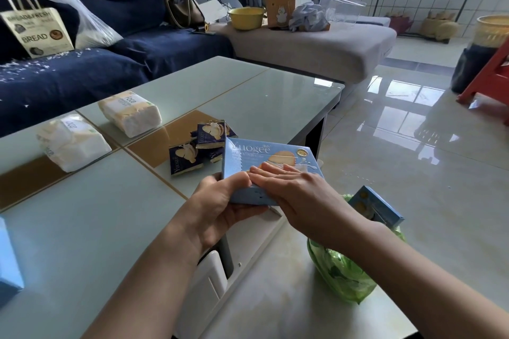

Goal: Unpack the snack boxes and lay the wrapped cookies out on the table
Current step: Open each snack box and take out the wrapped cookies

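While the left hand (220,201) grips the near corner of a light-blue Yuogee cookie box (264,165) — thumb on top, fingers curled beneath — the right hand (292,187) lies flat across its lid, fingers straight and together. Held above the glass table (82,228) edge, the box sits just beside several dark-blue wrapped cookies (201,146) — a second box (377,206) pokes from a green bag (341,275).
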`<state>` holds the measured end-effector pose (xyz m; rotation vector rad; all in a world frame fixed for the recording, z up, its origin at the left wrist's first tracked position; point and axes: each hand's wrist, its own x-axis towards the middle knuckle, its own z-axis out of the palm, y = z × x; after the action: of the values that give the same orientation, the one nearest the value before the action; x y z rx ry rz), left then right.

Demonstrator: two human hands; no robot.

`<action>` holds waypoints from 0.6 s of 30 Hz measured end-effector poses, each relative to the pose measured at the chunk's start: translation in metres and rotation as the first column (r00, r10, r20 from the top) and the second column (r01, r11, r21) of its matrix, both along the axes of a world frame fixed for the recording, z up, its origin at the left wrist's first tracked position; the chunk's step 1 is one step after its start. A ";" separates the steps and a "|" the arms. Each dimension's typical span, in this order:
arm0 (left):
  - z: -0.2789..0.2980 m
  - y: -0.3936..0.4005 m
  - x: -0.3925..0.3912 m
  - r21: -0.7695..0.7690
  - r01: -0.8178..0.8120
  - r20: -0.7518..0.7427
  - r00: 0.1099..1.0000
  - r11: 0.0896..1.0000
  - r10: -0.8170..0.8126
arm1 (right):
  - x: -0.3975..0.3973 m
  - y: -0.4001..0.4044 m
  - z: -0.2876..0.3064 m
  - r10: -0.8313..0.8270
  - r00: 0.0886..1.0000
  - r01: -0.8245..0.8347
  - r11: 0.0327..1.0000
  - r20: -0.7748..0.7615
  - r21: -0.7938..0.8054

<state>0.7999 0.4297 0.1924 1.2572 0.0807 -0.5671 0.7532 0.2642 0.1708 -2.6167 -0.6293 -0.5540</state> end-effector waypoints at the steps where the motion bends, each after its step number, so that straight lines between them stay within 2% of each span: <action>1: -0.001 -0.001 -0.001 -0.024 -0.021 -0.004 1.000 0.999 0.021 | 0.000 0.001 -0.002 -0.021 1.000 0.021 1.000 0.003 0.015; 4: -0.002 -0.008 -0.005 -0.068 -0.049 0.033 0.998 0.996 0.051 | 0.000 0.013 -0.005 -0.117 0.991 0.112 0.991 0.061 0.073; 6: -0.002 -0.012 -0.007 -0.046 -0.058 0.055 0.997 0.997 0.061 | -0.001 0.020 -0.004 -0.188 0.975 0.170 0.974 0.117 0.147; 8: -0.002 -0.012 -0.005 0.002 -0.099 0.067 0.993 0.995 0.099 | -0.003 0.021 0.001 -0.231 0.969 0.201 0.946 0.091 0.254; 11: 0.002 -0.009 -0.003 0.061 -0.135 0.123 0.984 0.989 0.127 | -0.002 0.008 0.006 -0.345 0.936 0.326 0.922 0.063 0.210; 14: 0.007 -0.008 -0.005 0.069 -0.113 0.152 0.983 0.991 0.102 | 0.002 -0.005 0.010 -0.432 0.887 0.461 0.849 -0.162 0.259; 16: 0.008 -0.007 -0.007 0.064 -0.074 0.180 0.982 0.995 0.061 | 0.004 -0.009 0.010 -0.349 0.860 0.494 0.754 -0.373 0.433; 18: 0.010 -0.006 -0.007 0.050 -0.041 0.188 0.982 0.998 0.031 | 0.005 -0.010 0.008 -0.180 0.845 0.500 0.603 -0.504 0.622</action>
<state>0.7928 0.4235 0.2019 1.3536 -0.0384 -0.4156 0.7581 0.2537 0.1789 -1.9395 0.2466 -0.2712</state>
